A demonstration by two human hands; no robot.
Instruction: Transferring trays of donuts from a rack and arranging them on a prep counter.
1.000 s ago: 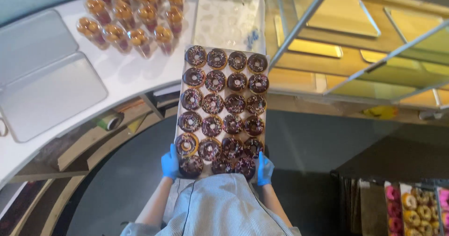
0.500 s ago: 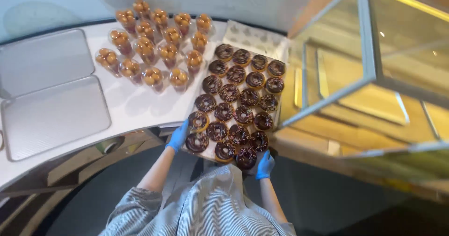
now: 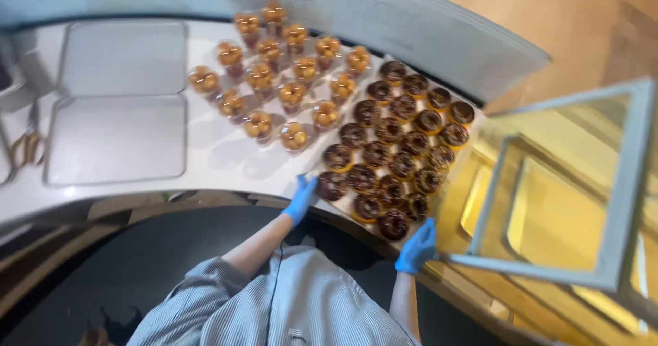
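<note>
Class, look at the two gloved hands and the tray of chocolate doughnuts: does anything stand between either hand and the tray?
Nothing visible does. The left hand and the right hand both grip the near edge of the doughnut tray directly.

This is a bakery or pastry shop: a long tray of chocolate-glazed doughnuts (image 3: 396, 147) and clear plastic dessert cups (image 3: 277, 79) crowd the curved white counter (image 3: 226, 161) at centre, with a glass-doored display case (image 3: 569, 195) at right.

Bright overhead light, motion blur, fisheye bending at edges.
</note>
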